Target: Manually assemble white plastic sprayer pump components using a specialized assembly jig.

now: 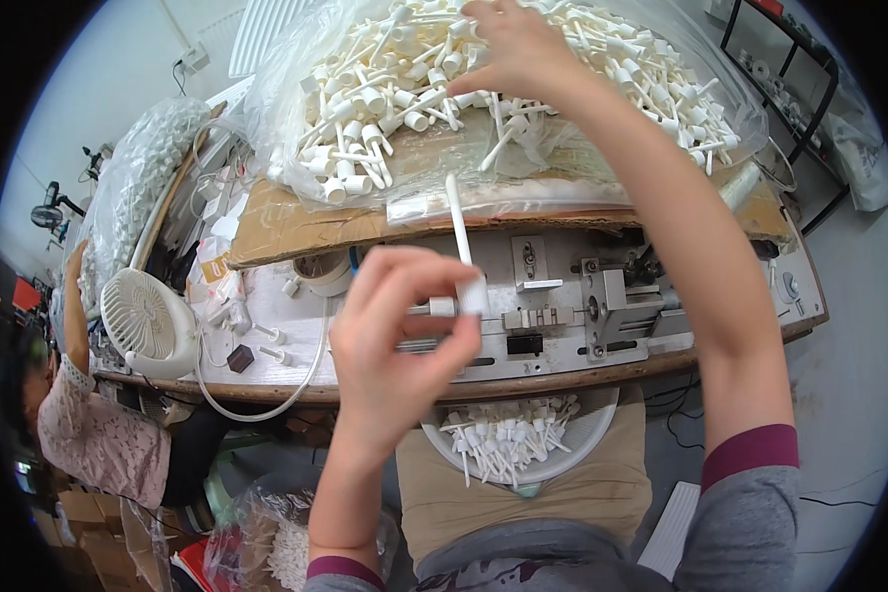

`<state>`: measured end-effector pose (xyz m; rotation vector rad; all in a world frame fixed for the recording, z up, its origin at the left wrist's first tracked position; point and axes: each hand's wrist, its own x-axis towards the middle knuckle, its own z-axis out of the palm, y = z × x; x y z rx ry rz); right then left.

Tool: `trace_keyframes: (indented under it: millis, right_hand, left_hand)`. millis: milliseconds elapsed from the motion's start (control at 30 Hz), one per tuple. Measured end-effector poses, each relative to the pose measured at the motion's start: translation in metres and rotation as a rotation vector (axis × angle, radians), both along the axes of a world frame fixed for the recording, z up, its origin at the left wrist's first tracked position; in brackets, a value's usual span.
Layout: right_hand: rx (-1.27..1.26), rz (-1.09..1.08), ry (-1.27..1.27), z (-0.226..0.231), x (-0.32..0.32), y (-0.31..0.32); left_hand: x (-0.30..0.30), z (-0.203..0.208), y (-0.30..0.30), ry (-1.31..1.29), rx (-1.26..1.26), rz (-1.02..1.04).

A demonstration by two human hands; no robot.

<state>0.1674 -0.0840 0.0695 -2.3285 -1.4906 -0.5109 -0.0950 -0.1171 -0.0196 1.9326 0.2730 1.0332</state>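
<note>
My left hand (pixel 395 331) is closed, pinching a white plastic cap with a long stem (pixel 472 294) between thumb and forefinger. The cap sits in the fingertips and its stem points up and away, over the bench fixture. Farther off, my right hand (pixel 523 49) reaches onto a large heap of similar white stemmed caps (pixel 405 74), which lies on clear plastic sheeting. Its fingers are spread, with the thumb pointing left; the fingertips meet the heap's background, so contact is unclear. Just right of my left hand stands a small metal fixture (pixel 538 318) on the bench.
A metal clamping device (pixel 622 306) stands on the bench (pixel 276 380) below the cardboard (pixel 296 222). On my lap rests a bowl (pixel 602 419) of stemmed caps. A white fan (pixel 148 321), a looped tube (pixel 257 414) and another person's arm (pixel 75 306) are at left.
</note>
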Motion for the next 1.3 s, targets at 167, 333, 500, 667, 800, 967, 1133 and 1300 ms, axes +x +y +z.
trace_keyframes:
  millis: [167, 333, 500, 667, 800, 967, 1133, 1300]
  right_hand:
    - [0.012, -0.15, -0.095, -0.02, 0.006, 0.037]
    - [0.024, 0.032, -0.173, -0.035, 0.032, 0.03]
    - [0.001, 0.244, -0.024, -0.028, 0.033, -0.018]
    - [0.004, 0.344, -0.03, -0.035, 0.027, -0.055]
    - [-0.015, 0.428, 0.088, -0.041, 0.024, -0.079]
    - [0.115, 0.46, 0.003, -0.061, 0.024, -0.105]
    - [0.144, 0.395, -0.015, -0.058, 0.036, -0.119]
    - [0.223, 0.339, 0.122, -0.057, 0.043, -0.122]
  left_hand:
    - [-0.009, -0.009, -0.026, 0.104, 0.032, -0.078]
    - [-0.014, -0.023, -0.029, 0.129, 0.051, -0.071]
    - [-0.013, -0.041, -0.04, 0.185, 0.055, -0.115]
    - [-0.012, -0.061, -0.05, 0.274, 0.304, 0.012]
    - [-0.007, -0.076, -0.055, 0.31, 0.478, 0.068]
    - [0.0, -0.076, -0.058, 0.422, 0.643, 0.081]
    - [0.008, -0.067, -0.048, 0.465, 0.671, 0.065]
    - [0.009, -0.066, -0.049, 0.492, 0.661, 0.065]
